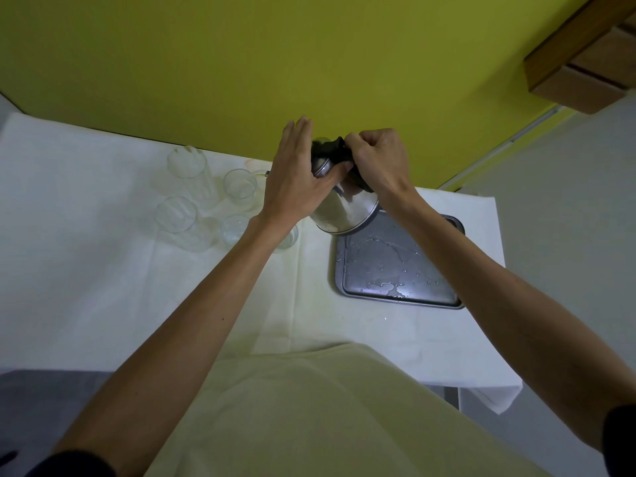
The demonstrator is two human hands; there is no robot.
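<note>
Fingers of the left hand lie straight and close together against the far side of a steel kettle, with the thumb hooked across its neck. The fingers of the right hand are curled tightly round the kettle's black top fitting, with the knuckles facing up. Seen from the head camera, the kettle is held tilted between both hands, its base above the far left corner of a grey metal tray. The tray has puddles of water on it. The tray lies on a white tablecloth. To the left of the kettle stands a cluster of clear glasses, partly hidden by the left forearm. A yellow-green wall rises behind the table.
</note>
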